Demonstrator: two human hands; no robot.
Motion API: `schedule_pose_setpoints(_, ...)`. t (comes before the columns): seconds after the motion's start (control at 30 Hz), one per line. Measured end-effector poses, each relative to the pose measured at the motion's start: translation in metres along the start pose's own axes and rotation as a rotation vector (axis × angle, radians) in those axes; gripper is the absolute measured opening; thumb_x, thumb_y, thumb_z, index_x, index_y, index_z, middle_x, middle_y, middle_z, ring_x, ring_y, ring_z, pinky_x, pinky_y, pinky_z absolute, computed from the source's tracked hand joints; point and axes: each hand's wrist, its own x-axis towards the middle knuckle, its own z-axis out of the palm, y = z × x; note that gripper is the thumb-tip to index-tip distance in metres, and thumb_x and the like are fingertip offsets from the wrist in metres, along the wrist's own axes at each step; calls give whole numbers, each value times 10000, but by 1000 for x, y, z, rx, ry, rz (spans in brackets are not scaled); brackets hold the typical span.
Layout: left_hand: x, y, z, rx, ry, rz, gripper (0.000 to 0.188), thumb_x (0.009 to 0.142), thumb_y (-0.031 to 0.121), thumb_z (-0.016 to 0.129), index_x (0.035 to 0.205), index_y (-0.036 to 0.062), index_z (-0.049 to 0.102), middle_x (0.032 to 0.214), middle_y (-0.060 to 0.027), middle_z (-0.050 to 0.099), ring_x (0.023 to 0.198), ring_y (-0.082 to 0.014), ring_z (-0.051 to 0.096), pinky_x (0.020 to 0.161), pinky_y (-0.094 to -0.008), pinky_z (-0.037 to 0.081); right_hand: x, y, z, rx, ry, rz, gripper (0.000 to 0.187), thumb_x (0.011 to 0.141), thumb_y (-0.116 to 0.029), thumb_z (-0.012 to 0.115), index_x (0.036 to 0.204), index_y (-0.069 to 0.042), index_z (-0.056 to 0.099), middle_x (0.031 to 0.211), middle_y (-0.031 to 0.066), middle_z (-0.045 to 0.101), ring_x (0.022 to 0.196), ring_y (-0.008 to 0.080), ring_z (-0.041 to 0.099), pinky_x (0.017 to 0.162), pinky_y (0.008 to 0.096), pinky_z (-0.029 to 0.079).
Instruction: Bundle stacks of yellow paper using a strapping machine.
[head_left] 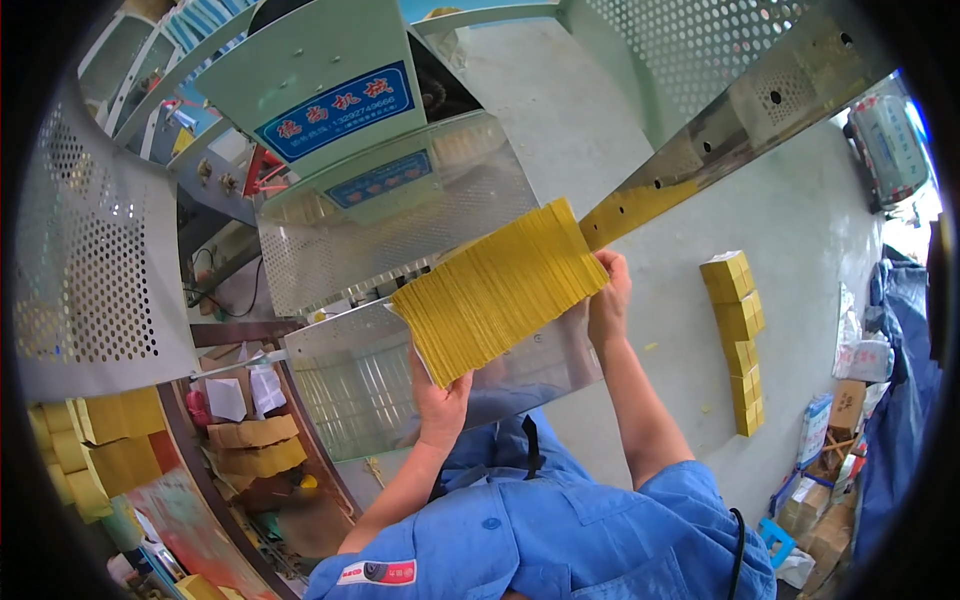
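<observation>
Between my two hands is a long stack of yellow paper sheets or envelopes [500, 292], standing on edge and pressed together like a block. My left hand [440, 398] grips its near left end, where a white sheet shows at the edge. At the right end my right hand [610, 300] is closed round the stack, its fingers partly hidden behind it. Beneath the stack lies the shiny metal table [350, 400] of a machine. A long metal rail [700, 150] with holes runs up to the right from beside the stack's right end.
A pale green machine housing [310, 90] with a blue label stands ahead. A perforated metal panel [90, 250] is at left, above a shelf with paper bundles [255, 445]. On the floor at right sits a row of yellow bundles [738, 340]. Cartons [830, 535] and a blue tarp [900, 420] line the right side.
</observation>
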Motion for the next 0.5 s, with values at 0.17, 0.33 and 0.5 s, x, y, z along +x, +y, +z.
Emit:
schedule_pose_setpoints(0.17,4,8,-9,240,68,135,744,815,82,750,1442,-4,360,1490,-218,386,1387,-376,384,1134,-421,329,-47,-78,-36,-368,-164,-544,206,919,-46,553,1108,33,575,1021,113,629,937,191,607,854,312,493)
schedule_pose_setpoints(0.33,4,22,-10,223,107,153,721,805,77,747,1428,12,390,1486,-207,395,1392,-372,380,1141,-429,319,-48,-173,10,-745,-537,-1081,574,861,-253,649,1348,15,505,1403,197,502,1359,360,438,1132,471,328)
schedule_pose_setpoints(0.5,7,13,1,145,119,53,753,783,61,756,1438,24,387,1474,-191,412,1367,-369,402,1128,-434,331,-5,-123,33,-1083,-721,-909,779,868,-453,625,1467,-16,388,1554,137,353,1474,298,252,1199,482,169)
